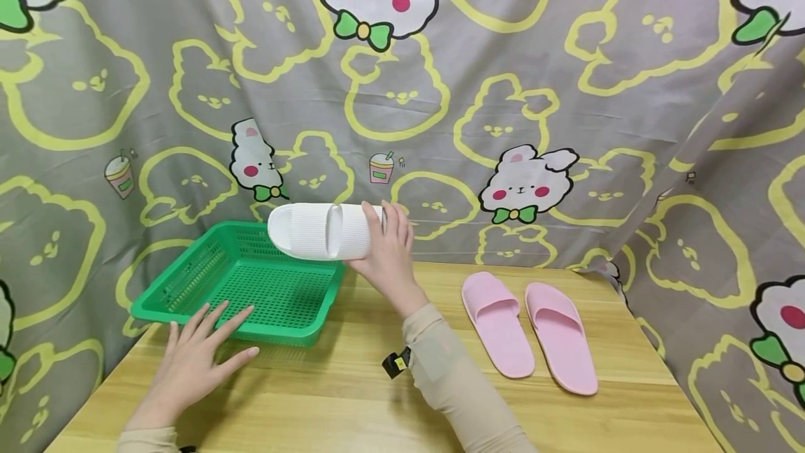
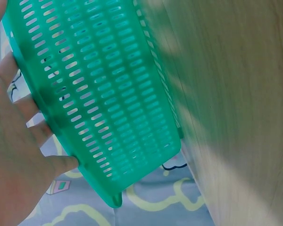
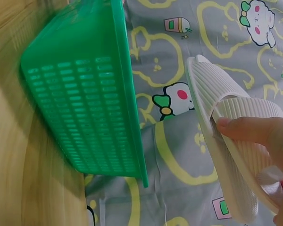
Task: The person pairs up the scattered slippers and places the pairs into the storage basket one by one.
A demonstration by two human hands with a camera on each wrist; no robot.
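Observation:
My right hand [image 1: 391, 257] grips a pair of white slippers [image 1: 311, 231], held in the air above the back right side of a green plastic basket [image 1: 322, 320]. In the right wrist view the two white slippers [image 3: 231, 150] lie one against the other, with the thumb [image 3: 245, 129] pressed on a ribbed strap. My left hand [image 1: 195, 365] has its fingers spread at the basket's near left rim. From the left wrist, the thumb tip [image 2: 68, 163] appears to touch the rim of the basket [image 2: 108, 188].
A pair of pink slippers [image 1: 503, 341] lies side by side on the right of the wooden table [image 1: 352, 397]. Behind and at both sides hangs a grey curtain [image 1: 415, 131] with cartoon bears and rabbits. A black wrist device [image 1: 396, 363] sits at the right sleeve.

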